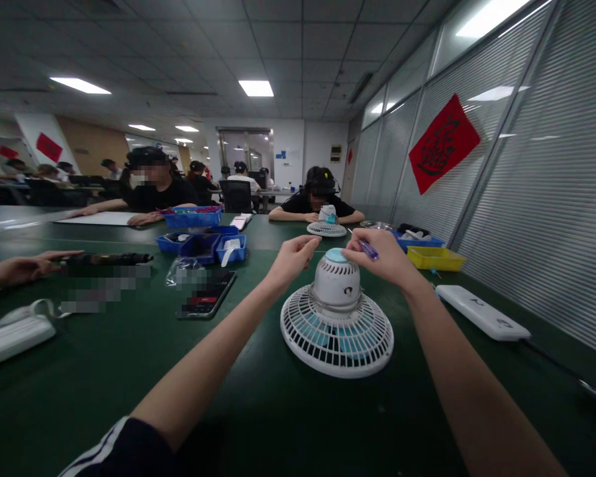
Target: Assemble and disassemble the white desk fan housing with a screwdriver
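Note:
A white fan [338,331] with light blue blades lies grille-down on the green table, its motor housing pointing up. My right hand [380,255] is at the right of the housing's light blue top, fingers closed around a purple pen-like tool [368,249]. To the upper left of the housing, apart from it, is my left hand [295,258]. Its thumb and fingertips are pinched together; anything between them is too small to make out.
A phone [208,295] and blue bins [198,248] are left of the fan. At the right are a yellow tray [434,259] and a white power bank [481,311]. Another person's hand [27,268] touches a dark tool at the left; people sit across the table.

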The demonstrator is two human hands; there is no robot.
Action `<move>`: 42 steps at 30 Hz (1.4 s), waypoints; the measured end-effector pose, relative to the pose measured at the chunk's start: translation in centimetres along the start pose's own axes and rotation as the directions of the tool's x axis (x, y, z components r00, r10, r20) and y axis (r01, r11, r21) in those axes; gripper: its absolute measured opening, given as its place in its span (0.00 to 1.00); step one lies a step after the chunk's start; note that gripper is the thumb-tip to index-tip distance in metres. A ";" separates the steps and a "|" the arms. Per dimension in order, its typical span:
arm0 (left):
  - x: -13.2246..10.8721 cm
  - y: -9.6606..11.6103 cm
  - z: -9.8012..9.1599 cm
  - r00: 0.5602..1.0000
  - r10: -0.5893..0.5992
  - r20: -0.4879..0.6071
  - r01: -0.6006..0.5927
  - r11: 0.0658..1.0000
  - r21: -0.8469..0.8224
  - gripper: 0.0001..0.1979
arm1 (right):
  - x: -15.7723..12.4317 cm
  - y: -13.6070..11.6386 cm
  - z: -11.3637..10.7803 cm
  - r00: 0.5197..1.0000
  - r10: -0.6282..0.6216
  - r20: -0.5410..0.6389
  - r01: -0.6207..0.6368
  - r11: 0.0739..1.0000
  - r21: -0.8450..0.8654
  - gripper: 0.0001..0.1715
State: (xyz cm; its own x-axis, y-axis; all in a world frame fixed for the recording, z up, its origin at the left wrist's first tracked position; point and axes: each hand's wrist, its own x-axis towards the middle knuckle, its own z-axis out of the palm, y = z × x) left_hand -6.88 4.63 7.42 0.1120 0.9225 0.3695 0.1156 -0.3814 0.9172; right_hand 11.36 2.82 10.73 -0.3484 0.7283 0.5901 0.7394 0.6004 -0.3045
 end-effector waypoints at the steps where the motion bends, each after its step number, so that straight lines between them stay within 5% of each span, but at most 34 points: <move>1: 0.0 0.0 -0.1 1.000 0.025 0.017 -0.026 0.999 0.024 0.15 | 0.0 0.1 0.0 1.000 0.004 -0.004 -0.004 1.000 -0.003 0.14; 16: -0.4 -0.3 -0.4 0.960 0.244 0.140 -0.281 0.845 0.456 0.16 | 0.1 0.3 0.6 0.998 0.069 -0.008 -0.069 0.997 0.020 0.14; 32: -0.6 0.0 -0.5 0.966 0.166 0.197 -0.247 0.817 0.520 0.16 | 0.1 0.8 0.8 0.995 0.103 -0.009 -0.102 0.989 0.107 0.18; 42: -0.8 0.3 -0.6 0.967 0.084 0.240 -0.207 0.807 0.552 0.17 | -0.2 0.9 -0.7 0.984 0.092 0.154 -0.104 0.992 0.074 0.15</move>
State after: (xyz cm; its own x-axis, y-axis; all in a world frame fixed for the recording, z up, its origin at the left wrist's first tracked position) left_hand -7.52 3.80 7.52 0.3546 0.8456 0.3990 0.6154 -0.5323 0.5813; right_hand 12.52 2.98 10.84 -0.3633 0.8225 0.4377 0.7272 0.5440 -0.4187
